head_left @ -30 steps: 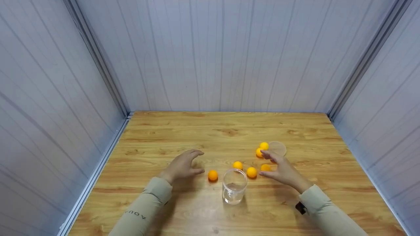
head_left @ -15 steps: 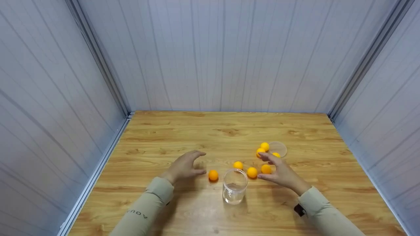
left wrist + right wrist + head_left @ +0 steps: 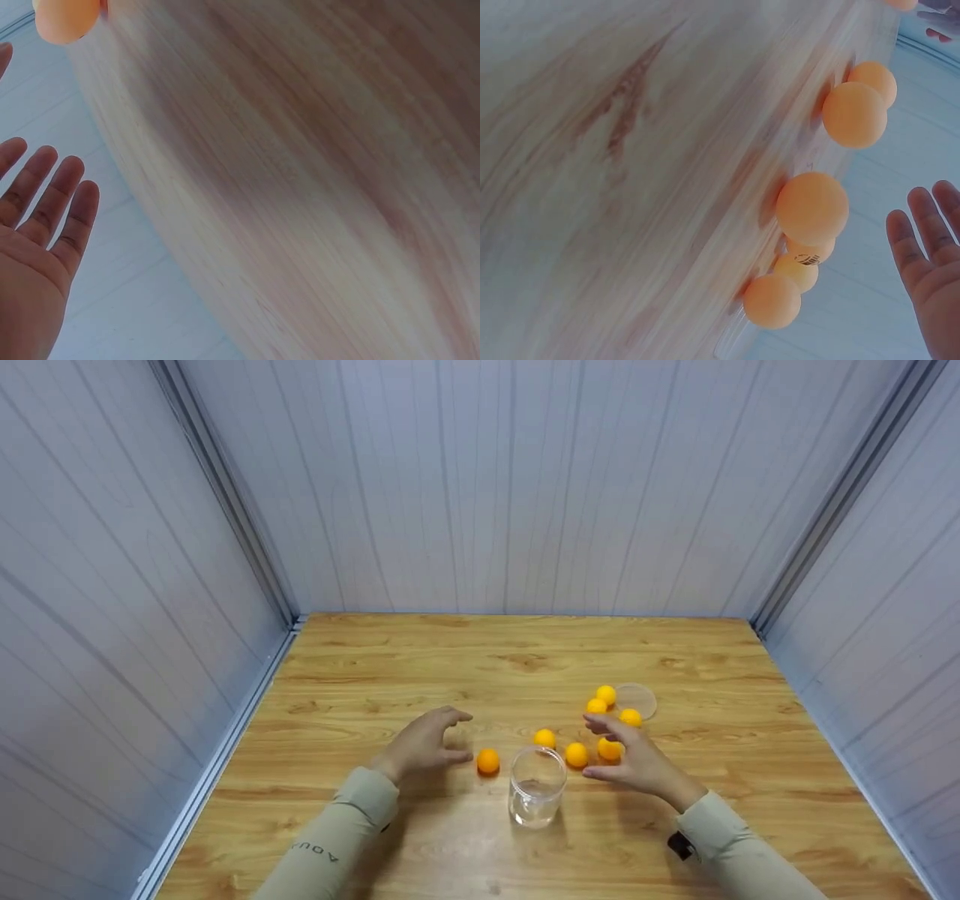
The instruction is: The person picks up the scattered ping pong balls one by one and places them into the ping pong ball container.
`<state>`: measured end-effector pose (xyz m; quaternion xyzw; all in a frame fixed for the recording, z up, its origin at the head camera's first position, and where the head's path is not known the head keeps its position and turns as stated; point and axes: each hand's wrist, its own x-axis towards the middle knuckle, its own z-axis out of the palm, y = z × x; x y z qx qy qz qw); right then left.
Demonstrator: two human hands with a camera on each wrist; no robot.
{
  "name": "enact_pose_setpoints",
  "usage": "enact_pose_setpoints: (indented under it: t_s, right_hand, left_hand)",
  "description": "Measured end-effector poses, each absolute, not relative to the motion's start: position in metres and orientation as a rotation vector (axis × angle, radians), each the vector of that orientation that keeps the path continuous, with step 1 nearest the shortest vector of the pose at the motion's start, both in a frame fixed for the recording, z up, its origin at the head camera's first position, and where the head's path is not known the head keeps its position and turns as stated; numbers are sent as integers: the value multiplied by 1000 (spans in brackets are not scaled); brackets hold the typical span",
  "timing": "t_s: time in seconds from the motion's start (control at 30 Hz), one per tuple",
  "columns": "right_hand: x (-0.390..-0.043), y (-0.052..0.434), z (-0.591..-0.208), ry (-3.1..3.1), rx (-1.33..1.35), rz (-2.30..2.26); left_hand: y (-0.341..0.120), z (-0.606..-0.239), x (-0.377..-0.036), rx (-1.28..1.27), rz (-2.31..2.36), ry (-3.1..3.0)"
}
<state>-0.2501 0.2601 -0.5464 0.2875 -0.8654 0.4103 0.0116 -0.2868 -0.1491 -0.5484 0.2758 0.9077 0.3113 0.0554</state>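
My left hand [image 3: 424,742] hovers over the table with thumb and fingers spread apart, holding nothing. Just right of its thumb lies an orange ping-pong ball [image 3: 488,762], which also shows at the top of the left wrist view. A clear cylindrical jar [image 3: 535,802] stands upright between my hands, its mouth up. My right hand [image 3: 641,757] is held open and bare among more orange balls, one ball [image 3: 610,749] showing between its thumb and forefinger. Another ball [image 3: 577,754] lies by its thumb tip. In the right wrist view, its straight fingers [image 3: 930,232] are apart from the balls.
Behind the right hand, several balls [image 3: 606,695] lie around a flat translucent disc [image 3: 636,699]. One more ball [image 3: 544,738] rests behind the jar. Pale panel walls [image 3: 480,487] enclose the wooden table [image 3: 420,660] at the back and both sides.
My right hand has drifted slightly left and toward me, uncovering a ball beside the disc. The left hand has shifted a touch to the right. The jar and balls stay where they were.
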Motion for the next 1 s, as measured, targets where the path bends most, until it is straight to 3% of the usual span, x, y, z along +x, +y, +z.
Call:
enact_pose_setpoints:
  t_s: [1.0]
  right_hand:
    - [-241, 247, -551, -2740, 941, 1344]
  left_hand:
    - [-136, -556, -288, 784, 976, 2652]
